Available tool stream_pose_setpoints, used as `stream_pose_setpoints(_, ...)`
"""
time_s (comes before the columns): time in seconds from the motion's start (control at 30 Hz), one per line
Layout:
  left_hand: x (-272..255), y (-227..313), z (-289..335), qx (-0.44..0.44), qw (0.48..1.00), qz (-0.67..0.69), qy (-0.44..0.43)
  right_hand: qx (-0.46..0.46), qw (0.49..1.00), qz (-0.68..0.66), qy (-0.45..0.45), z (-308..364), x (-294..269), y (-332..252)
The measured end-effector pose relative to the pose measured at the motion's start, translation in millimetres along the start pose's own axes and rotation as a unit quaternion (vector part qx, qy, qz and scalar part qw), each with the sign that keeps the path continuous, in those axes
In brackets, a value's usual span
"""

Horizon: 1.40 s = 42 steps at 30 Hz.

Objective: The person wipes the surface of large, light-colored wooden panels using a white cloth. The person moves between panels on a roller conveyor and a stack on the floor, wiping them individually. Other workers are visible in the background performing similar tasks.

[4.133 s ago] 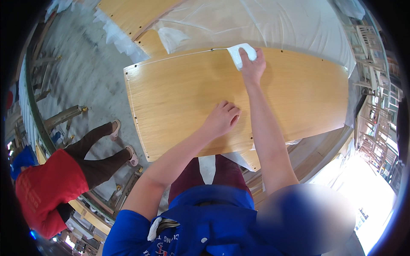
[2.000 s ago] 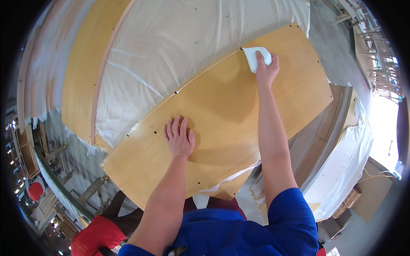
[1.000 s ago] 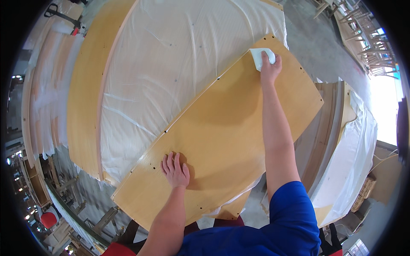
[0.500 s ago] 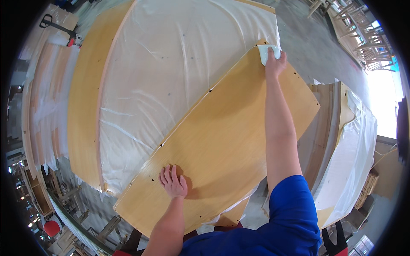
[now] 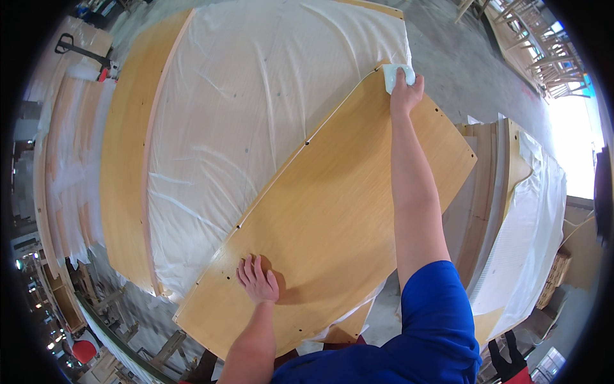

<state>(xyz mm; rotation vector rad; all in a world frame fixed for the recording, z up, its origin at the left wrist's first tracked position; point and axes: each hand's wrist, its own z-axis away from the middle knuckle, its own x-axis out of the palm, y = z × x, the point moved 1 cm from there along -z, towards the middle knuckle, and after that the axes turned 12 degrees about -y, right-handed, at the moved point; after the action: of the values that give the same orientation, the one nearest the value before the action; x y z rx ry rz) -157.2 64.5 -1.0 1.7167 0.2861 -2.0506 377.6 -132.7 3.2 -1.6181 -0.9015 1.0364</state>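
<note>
A long light-wood panel with dark holes along its edges lies slantwise before me. My left hand rests flat on its near left part, fingers spread, holding nothing. With arm stretched out, my right hand grips a pale, whitish-blue pad at the panel's far corner; whether it is folded paper or cloth I cannot tell. Fingers and thumb close over the pad, which touches the wood there. Beneath the panel's far edge spreads translucent plastic sheeting over a larger wooden board.
On the left stand a bare wooden strip and wrapped boards, with a pallet jack handle behind. At right is a stack of panels under white wrapping. Chair frames stand far right. A red round seat shows lower left.
The view has shifted slightly. My right hand and the pad stay at the far corner, and my left hand stays flat on the panel.
</note>
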Motion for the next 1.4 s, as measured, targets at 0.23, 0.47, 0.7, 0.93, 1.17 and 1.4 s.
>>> stream_pose_setpoints(0.23, 1, 1, 1, 0.003, 1.000, 0.007, 0.019, 0.025, 0.999, 0.014, 0.013, -16, -1, -4)
stream_pose_setpoints(0.47, 0, 1, 1, 0.010, 1.000, -0.011, 0.026, 0.022, 0.999, 0.046, 0.018, -2, -8, -4)
stream_pose_setpoints(0.7, -2, 3, 0, 0.012, 1.000, -0.017, 0.017, 0.020, 0.998, 0.057, 0.032, -3, -9, -6)
stream_pose_setpoints(0.93, 1, 1, -1, 0.025, 0.999, -0.012, 0.033, 0.009, 0.998, 0.033, 0.050, -3, -30, -1)
stream_pose_setpoints(1.17, 0, 6, 1, 0.025, 0.998, -0.012, 0.055, 0.024, 0.995, 0.019, 0.093, 4, -71, 17)
stream_pose_setpoints(1.4, -2, 9, 0, 0.033, 0.998, -0.014, 0.055, 0.006, 0.989, -0.013, 0.146, 13, -126, 37)
